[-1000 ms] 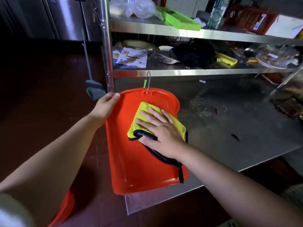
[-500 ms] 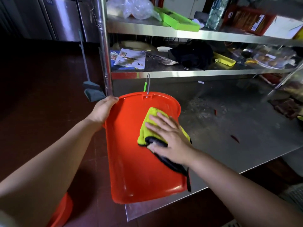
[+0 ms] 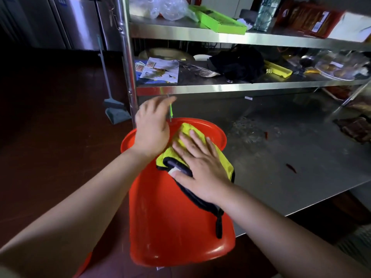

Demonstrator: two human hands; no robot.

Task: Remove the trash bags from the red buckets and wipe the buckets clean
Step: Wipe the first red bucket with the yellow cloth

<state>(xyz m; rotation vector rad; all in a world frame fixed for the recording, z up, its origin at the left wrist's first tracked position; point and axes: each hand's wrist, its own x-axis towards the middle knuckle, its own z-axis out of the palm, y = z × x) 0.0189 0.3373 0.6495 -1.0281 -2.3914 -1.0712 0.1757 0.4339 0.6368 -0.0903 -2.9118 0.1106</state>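
Observation:
A red bucket (image 3: 170, 227) lies on its side across the front left corner of the steel table (image 3: 281, 157), with its base towards me. A yellow cloth with dark trim (image 3: 189, 130) is spread on its upturned wall. My right hand (image 3: 200, 171) lies flat on the cloth, thumb tucked into the dark fold. My left hand (image 3: 152, 129) hovers over the bucket's far rim, blurred, fingers stretched towards the wire handle with a green grip (image 3: 171, 111). No trash bag shows in this bucket.
A second red bucket's edge (image 3: 82, 265) shows at the bottom left on the dark floor. A steel shelf (image 3: 220, 87) with papers, a black bag and trays stands behind the bucket, its post (image 3: 128, 67) close by. A grey dustpan (image 3: 116, 113) leans there.
My left hand has let go of the bucket's left rim and moved up and right to the handle. My right hand has slid the cloth slightly along the bucket wall.

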